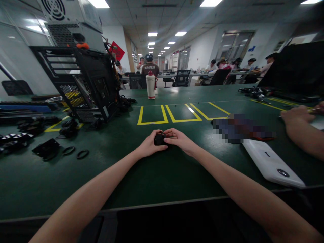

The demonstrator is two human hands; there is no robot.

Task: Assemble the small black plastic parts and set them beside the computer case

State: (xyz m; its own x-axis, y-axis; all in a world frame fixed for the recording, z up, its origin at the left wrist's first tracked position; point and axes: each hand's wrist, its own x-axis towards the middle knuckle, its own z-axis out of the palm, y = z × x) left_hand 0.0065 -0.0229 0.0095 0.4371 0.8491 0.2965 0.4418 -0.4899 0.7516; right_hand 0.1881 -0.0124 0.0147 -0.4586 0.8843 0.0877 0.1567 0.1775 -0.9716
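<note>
Fingers point(168, 140) of both hands closed around small black object point(159, 139), perhaps a cable coil, over green table point(141, 179)

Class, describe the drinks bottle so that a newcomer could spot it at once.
Find the long green table, then the row of three yellow outlines at its middle. Just beyond the leftmost outline, the bottle stands upright, to the right of the black computer case. Its pale, tall body and red top set it apart from that dark, open-framed case.
</note>
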